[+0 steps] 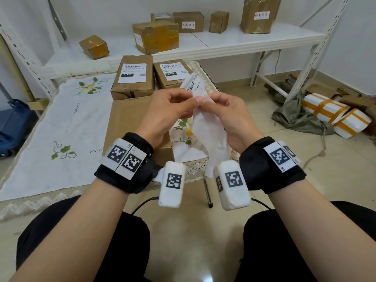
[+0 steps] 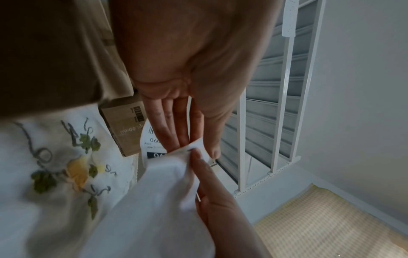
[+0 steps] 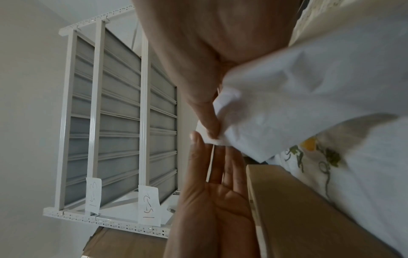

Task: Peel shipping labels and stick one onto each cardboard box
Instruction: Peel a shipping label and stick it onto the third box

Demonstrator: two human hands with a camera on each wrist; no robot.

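Peeling step in hand: left hand (image 1: pixel 168 110) and right hand (image 1: pixel 227 117) both pinch one corner of the shipping label (image 1: pixel 194 84), held in the air above the large unlabelled box (image 1: pixel 126 123); backing sheet (image 1: pixel 211 135) hangs below. Next move likely needs the hands pulled apart, then label down flat on that box. Two labelled boxes (image 1: pixel 134 76) sit just beyond; open floor right.

White tablecloth (image 1: pixel 40 127) w/ green-yellow, maybe floral, embroidery; brown boxes (image 1: pixel 133 77).
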